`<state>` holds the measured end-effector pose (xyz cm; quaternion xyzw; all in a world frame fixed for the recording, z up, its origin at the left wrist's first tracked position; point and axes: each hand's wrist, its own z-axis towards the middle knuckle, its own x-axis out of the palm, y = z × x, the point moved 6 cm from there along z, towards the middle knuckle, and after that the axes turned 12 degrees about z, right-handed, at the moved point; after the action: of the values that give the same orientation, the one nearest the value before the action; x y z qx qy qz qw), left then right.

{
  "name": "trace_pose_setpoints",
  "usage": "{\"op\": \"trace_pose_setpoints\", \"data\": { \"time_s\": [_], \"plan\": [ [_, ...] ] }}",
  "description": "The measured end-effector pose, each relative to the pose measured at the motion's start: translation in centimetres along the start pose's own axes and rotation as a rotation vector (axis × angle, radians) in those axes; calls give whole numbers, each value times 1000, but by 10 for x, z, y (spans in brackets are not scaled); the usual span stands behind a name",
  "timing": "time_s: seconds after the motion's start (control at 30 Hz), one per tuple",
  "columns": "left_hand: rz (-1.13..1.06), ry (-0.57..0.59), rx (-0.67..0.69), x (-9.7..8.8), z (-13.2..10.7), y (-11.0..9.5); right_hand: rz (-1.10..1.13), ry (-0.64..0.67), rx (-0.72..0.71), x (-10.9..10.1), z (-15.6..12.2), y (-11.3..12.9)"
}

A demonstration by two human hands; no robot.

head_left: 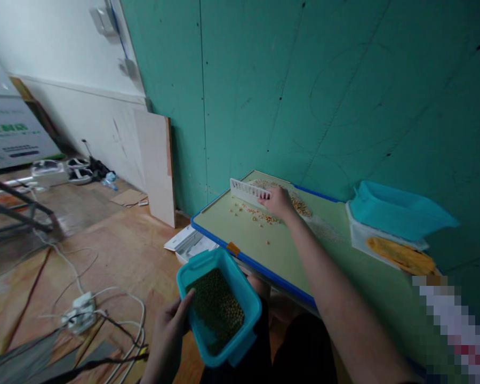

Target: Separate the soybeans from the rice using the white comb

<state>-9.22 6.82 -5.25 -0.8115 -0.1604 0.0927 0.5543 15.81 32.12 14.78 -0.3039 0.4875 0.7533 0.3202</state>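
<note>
Right grip point(276, 204)'s pinching the slotted plate point(245, 197), left grip point(175, 319)'s clutching the tub point(240, 285) at 9 o'clock; jerky sweeping could be flinging beans point(300, 206).

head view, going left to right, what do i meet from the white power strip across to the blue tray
Power strip → left hand → tub → right hand → blue tray
</note>
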Motion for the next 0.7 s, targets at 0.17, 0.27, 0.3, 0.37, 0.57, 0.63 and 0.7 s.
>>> {"op": "trace_pose_setpoints", "data": {
  "time_s": [0.17,0.27,0.3,0.37,0.57,0.63,0.7],
  "plan": [
    [-9,-39,-22,-5,-3,-10,23,15,-10,-3,10,-5],
    [-13,-26,1,-7,-8,-22,115,26,-20,2,18,-8],
    [-19,-35,3,-9,-10,-24,150,38,-25,5,21,-9],
    [-29,-50,0,-11,-11,-26,202,67,-34,12,28,-11],
    [-46,-85,16,-14,-9,-27,305,129,-46,21,36,-20],
    [-83,-115,-2,-16,-7,-27,356,155,-51,21,35,-23],
    [-101,-114,-1,-18,-6,-30,431,199,-57,21,33,-25]
  ]
}}
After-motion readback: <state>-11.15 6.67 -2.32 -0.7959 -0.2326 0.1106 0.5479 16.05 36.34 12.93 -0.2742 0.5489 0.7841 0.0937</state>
